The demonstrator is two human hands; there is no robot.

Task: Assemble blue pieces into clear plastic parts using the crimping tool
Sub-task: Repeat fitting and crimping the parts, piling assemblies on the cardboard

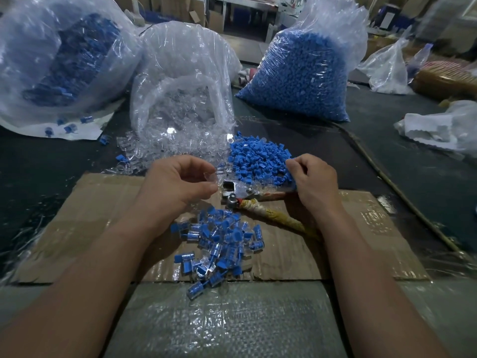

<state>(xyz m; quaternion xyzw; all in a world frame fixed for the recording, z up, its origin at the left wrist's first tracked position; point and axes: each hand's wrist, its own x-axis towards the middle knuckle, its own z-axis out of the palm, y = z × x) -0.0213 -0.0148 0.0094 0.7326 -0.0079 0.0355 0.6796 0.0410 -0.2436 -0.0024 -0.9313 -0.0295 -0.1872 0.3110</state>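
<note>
Blue plastic pieces (258,161) lay heaped loose at the centre of the frame, just above the metal-headed crimping tool (237,191), which rested on the brown cardboard sheet (90,228) spread over our dark bench (38,164). Our left hand (178,182) had its grip closed in a pinch on a small clear plastic part (211,177), thumb and fingertips curled round it beside the tool's head. Our right hand (312,179) curled its fingers at the right edge of the blue heap; we could not tell whether that grip held anything. Finished blue-and-clear assemblies (216,244) lay piled at lower centre. A clear bag of clear parts (180,86) spilled open at upper centre.
</note>
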